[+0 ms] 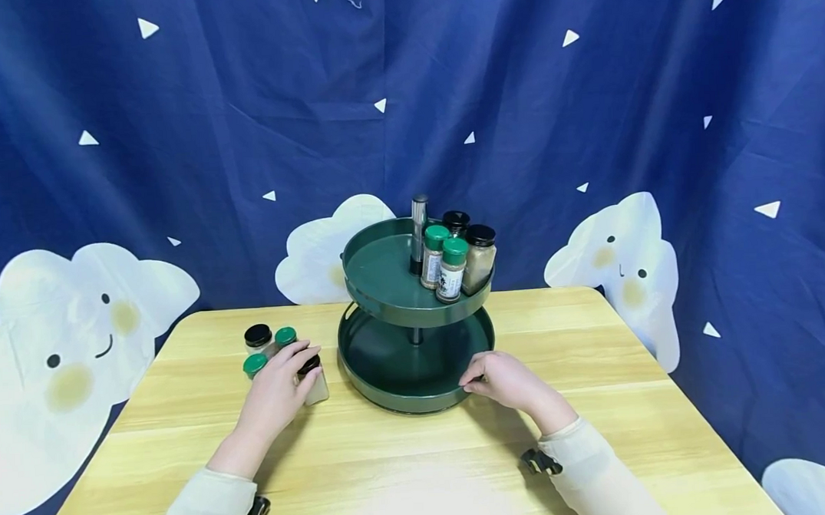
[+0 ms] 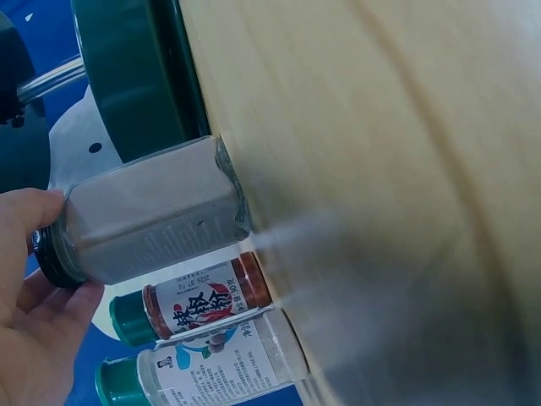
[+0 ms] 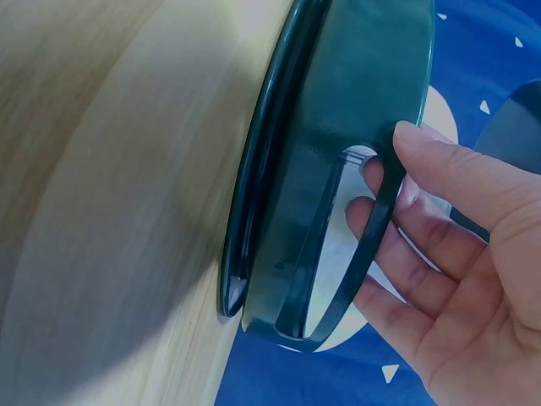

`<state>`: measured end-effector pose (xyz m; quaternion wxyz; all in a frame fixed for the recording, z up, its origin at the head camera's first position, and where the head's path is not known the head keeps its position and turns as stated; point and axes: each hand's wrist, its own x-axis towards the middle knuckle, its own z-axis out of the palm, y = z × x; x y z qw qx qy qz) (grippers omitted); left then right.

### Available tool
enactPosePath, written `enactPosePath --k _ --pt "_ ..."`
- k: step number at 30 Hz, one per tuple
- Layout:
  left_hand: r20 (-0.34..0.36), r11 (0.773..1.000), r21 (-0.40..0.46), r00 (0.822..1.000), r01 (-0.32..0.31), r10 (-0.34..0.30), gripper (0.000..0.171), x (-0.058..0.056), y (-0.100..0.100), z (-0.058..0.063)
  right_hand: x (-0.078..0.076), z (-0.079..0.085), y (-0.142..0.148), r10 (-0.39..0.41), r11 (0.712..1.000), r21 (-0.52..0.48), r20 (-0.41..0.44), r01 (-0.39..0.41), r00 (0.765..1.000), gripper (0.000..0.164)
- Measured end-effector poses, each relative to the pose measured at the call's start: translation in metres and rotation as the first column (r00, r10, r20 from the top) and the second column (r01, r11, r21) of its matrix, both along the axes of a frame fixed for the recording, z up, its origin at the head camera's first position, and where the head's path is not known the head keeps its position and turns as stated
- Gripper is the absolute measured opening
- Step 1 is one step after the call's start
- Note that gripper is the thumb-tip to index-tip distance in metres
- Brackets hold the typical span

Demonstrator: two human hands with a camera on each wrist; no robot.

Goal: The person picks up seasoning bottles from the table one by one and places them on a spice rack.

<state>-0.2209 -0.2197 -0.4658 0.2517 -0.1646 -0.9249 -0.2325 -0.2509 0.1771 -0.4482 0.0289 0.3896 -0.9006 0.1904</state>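
My left hand (image 1: 275, 392) holds a square glass jar (image 2: 156, 210) of pale powder by its black lid, thumb and fingers on either side. The jar stands upright on the table, just left of a green two-tier turntable. Beside it are a small green-capped spice bottle (image 2: 207, 298) with red powder and another green-capped bottle (image 2: 224, 364) with a white label. On the turntable's near right side, my right hand (image 1: 506, 380) grips the rim of the lower tray (image 3: 287, 245). Its fingers pass through the oval handle slot, and the thumb lies on the rim's edge.
Two green-capped bottles (image 1: 451, 275) and two black-lidded jars (image 1: 480, 266) stand on the upper tray (image 1: 378, 263), right of its metal post (image 1: 419, 226). Another black-lidded jar (image 1: 258, 338) is behind my left hand. A blue curtain (image 1: 405, 96) hangs behind the wooden table (image 1: 367, 474).
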Motion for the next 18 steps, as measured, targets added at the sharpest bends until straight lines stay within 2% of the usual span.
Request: enactPosePath --k 6,13,18 --pt "-0.066 1.0 0.025 0.998 0.017 -0.015 0.036 0.0012 -0.0003 0.0007 0.0002 0.0005 0.0004 -0.005 1.0 -0.002 0.009 0.005 1.0 0.007" --pt "-0.031 1.0 0.024 0.999 0.015 -0.014 0.035 0.0028 -0.0001 0.002 -0.0002 -0.0006 0.001 -0.008 1.0 0.008 -0.001 0.008 1.0 0.007" --pt "-0.036 1.0 0.018 0.999 0.023 -0.022 0.035 0.0045 0.0007 0.0009 -0.0004 -0.0015 0.001 -0.01 1.0 0.007 0.005 0.01 1.0 0.008"
